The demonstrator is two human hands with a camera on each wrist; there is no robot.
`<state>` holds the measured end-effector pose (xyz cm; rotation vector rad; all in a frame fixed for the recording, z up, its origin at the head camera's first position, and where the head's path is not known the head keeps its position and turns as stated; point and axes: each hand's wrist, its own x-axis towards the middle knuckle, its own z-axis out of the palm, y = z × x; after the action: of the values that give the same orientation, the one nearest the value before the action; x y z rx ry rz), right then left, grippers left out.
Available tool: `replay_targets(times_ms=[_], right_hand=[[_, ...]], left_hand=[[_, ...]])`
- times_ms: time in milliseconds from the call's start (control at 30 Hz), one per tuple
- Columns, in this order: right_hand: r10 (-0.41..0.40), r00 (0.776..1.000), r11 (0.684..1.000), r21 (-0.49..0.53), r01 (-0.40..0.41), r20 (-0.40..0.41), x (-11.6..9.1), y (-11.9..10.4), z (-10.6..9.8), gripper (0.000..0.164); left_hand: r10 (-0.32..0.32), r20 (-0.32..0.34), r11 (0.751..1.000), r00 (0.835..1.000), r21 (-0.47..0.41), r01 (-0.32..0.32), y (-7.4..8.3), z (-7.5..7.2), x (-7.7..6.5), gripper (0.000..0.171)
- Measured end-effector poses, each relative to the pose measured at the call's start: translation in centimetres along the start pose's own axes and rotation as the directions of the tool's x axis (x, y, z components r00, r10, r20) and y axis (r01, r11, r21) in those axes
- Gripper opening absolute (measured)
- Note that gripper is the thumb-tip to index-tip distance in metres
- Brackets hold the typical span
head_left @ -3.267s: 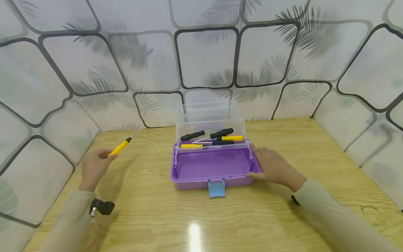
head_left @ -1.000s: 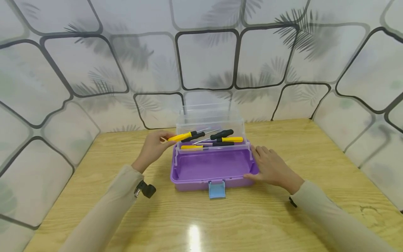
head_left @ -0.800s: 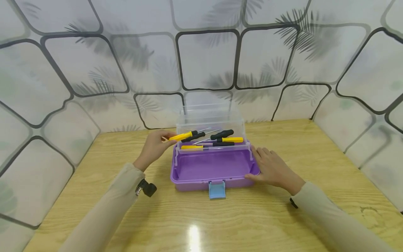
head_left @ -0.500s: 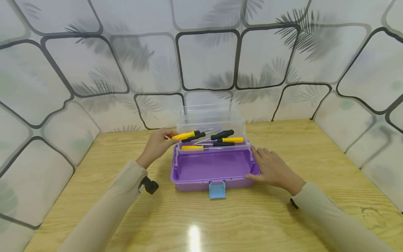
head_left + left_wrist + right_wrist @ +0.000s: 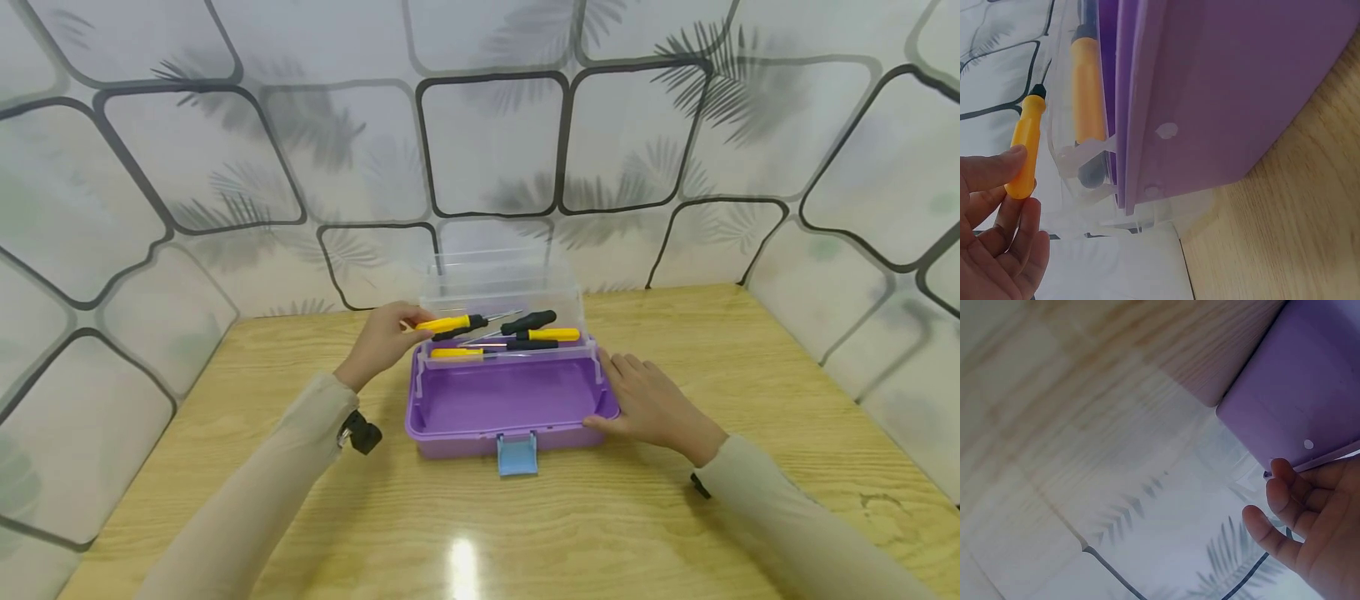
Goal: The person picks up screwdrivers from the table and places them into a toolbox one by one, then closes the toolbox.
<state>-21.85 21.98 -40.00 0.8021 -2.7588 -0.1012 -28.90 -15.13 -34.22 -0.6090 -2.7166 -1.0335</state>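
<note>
My left hand (image 5: 384, 343) pinches a screwdriver (image 5: 448, 324) by its yellow handle, black collar and shaft pointing right. It is over the left end of the clear tray (image 5: 442, 360) in a purple toolbox (image 5: 510, 396). In the left wrist view, thumb and fingers hold the handle end of the screwdriver (image 5: 1027, 134) beside the toolbox. Several screwdrivers lie in the tray, such as a black-handled one (image 5: 532, 321) and a yellow-handled one (image 5: 553, 334). My right hand (image 5: 651, 402) holds the toolbox's right end, thumb over the front rim; its other fingers are partly hidden in the head view.
The toolbox's clear lid (image 5: 502, 279) stands raised at the back. A blue latch (image 5: 517, 456) hangs down at the front. The wooden table (image 5: 420, 525) meets a patterned wall covering (image 5: 487, 142) behind and at both sides.
My left hand has brought the yellow-handled screwdriver from the left side of the table to above the tray, lately easing slightly further right. The right hand stays at the toolbox's right end.
</note>
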Motion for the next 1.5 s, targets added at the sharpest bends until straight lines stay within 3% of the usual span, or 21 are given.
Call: replay_targets(times_ms=[600,1500], right_hand=[[0.008,1.000,1.000,0.017,-0.008,0.013,0.0,-0.1,-0.2,0.103],[0.010,0.999,1.000,0.018,-0.010,0.030,0.1,-0.1,-0.4,0.103]], left_hand=[[-0.052,0.080,0.997,0.995,0.062,0.047,0.4,0.4,0.8,0.018],[-0.078,0.099,0.988,0.992,0.139,0.064,0.2,1.4,1.4,0.022]])
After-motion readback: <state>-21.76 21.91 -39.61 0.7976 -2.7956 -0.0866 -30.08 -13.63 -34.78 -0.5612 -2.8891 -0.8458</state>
